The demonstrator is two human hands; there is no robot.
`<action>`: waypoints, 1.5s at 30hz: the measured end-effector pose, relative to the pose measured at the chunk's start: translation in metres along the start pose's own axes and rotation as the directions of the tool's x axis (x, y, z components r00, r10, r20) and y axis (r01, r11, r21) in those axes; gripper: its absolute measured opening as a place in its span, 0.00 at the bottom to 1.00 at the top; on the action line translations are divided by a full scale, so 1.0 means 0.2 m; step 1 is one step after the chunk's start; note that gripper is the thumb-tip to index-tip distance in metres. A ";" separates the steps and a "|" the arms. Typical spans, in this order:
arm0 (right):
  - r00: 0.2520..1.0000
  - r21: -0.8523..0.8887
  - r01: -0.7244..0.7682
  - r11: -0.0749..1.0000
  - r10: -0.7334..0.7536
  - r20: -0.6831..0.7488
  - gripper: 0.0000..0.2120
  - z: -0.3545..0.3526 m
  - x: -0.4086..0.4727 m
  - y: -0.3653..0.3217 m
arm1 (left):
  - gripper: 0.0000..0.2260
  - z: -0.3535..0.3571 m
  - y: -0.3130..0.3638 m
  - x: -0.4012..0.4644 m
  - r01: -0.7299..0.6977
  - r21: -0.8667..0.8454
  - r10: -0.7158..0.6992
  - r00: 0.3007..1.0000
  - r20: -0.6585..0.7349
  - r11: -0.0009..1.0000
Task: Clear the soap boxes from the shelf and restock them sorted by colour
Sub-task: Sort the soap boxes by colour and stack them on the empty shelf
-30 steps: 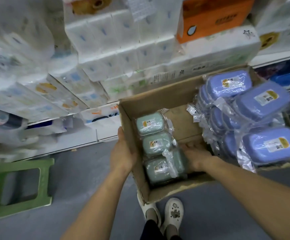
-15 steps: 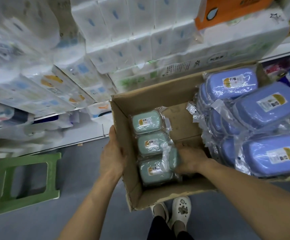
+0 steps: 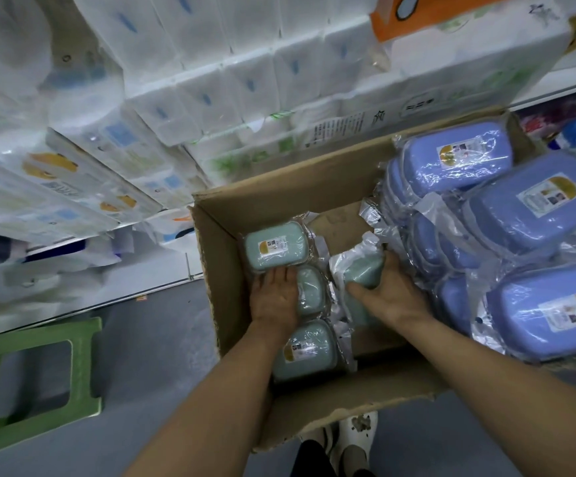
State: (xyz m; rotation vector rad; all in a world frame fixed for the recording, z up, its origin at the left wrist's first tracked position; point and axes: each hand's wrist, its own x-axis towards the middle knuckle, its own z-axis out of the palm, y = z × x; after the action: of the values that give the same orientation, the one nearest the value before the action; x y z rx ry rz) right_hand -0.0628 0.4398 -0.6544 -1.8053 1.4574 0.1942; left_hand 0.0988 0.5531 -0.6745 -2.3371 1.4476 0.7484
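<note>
Even, bright overhead light; glare on plastic wrap (image 3: 465,232); edges blurred and wide-angle warped.

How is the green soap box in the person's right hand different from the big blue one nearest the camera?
The green soap box is tilted on edge inside the cardboard box, gripped by the right hand; the blue soap box lies flat, label up, untouched. The green one's label is hidden. The blue looks larger. Both are wrapped in clear plastic.
</note>
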 end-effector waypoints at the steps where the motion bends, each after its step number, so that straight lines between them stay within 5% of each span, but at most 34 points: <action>1: 1.000 0.004 0.015 1.000 -0.015 -0.007 0.45 0.00 0.00 0.00 | 0.42 0.03 0.00 0.02 0.001 0.032 0.000 1.000 -0.012 0.999; 8: 0.999 0.000 0.038 0.999 -0.038 -0.007 0.44 -0.02 -0.04 -0.04 | 0.44 0.04 0.00 0.03 -0.089 0.143 0.100 0.992 -0.076 0.986; 12: 0.995 0.093 0.096 0.991 -0.098 0.008 0.45 -0.10 -0.15 -0.14 | 0.45 -0.12 0.02 -0.08 0.036 -0.235 -0.052 0.997 -0.063 0.971; 16: 0.993 0.210 0.096 0.973 -0.078 -0.089 0.39 -0.26 -0.28 -0.26 | 0.41 -0.33 -0.02 -0.26 0.159 -0.590 -0.238 0.969 -0.059 0.792; 20: 0.989 0.355 0.147 0.923 -0.130 -0.072 0.31 -0.47 -0.42 -0.40 | 0.40 -0.54 -0.05 -0.45 0.136 -0.734 -0.331 0.935 -0.127 0.665; 29: 0.909 0.495 0.403 0.770 -0.398 -0.121 0.17 -0.89 -0.75 -0.72 | 0.35 -1.05 -0.05 -0.93 -0.070 -0.760 -0.306 0.888 -0.342 0.647; 38: 0.807 0.438 0.570 0.695 -0.573 -0.142 0.28 -1.24 -1.07 -1.21 | 0.36 -1.49 -0.25 -1.37 -0.150 -0.687 -0.403 0.714 -0.572 0.711; 45: 0.681 0.377 0.716 0.588 -0.706 -0.192 0.25 -1.36 -1.13 -1.75 | 0.37 -1.83 -0.60 -1.49 -0.167 -0.637 -0.456 0.565 -0.688 0.753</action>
State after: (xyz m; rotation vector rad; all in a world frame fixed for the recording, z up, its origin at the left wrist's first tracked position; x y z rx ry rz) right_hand 0.0772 0.4436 -0.1774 -1.8596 0.5943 -0.5294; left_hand 0.1999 0.6452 -0.2077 -3.6554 1.3223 -0.0066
